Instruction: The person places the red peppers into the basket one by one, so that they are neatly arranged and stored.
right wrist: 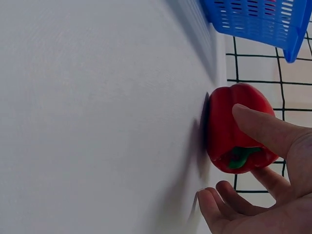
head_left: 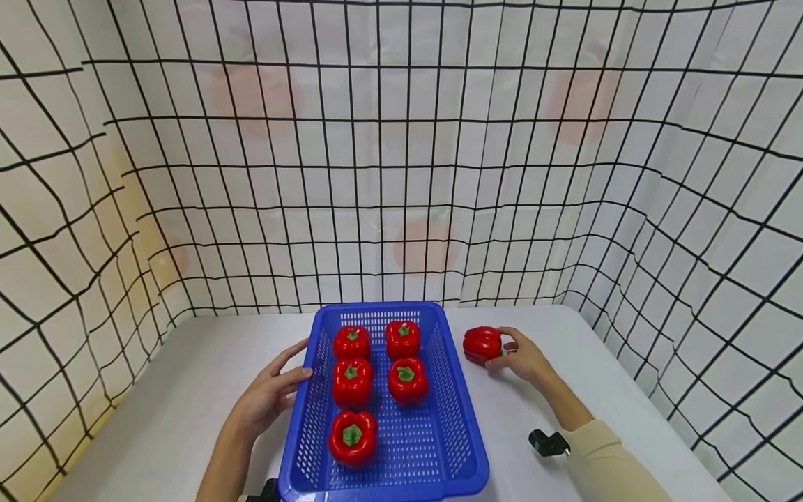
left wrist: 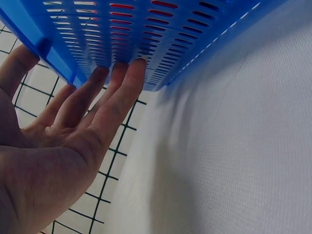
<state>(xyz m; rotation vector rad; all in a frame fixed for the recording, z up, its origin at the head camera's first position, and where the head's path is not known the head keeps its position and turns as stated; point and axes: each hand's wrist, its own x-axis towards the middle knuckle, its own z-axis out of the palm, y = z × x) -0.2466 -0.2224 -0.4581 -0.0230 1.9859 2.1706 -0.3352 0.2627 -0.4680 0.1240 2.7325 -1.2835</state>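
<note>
My right hand (head_left: 523, 358) pinches a red bell pepper (head_left: 482, 345) that lies on its side on the table, right of the basket. In the right wrist view the thumb (right wrist: 263, 127) lies over that pepper (right wrist: 233, 119), its green stem facing the palm; the other fingers are partly hidden. My left hand (head_left: 266, 397) is at the left side of the blue basket (head_left: 465, 446). In the left wrist view its fairly straight fingers (left wrist: 114, 107) touch the slotted wall from outside. Several red bell peppers (head_left: 353, 438) stand inside, stems up, in two columns.
A white cloth surface (head_left: 188, 390) extends on both sides of the basket. Black grid netting (head_left: 401, 188) over white sheeting surrounds the back and sides. A small black device (head_left: 548, 443) sits by the right sleeve (head_left: 608, 460).
</note>
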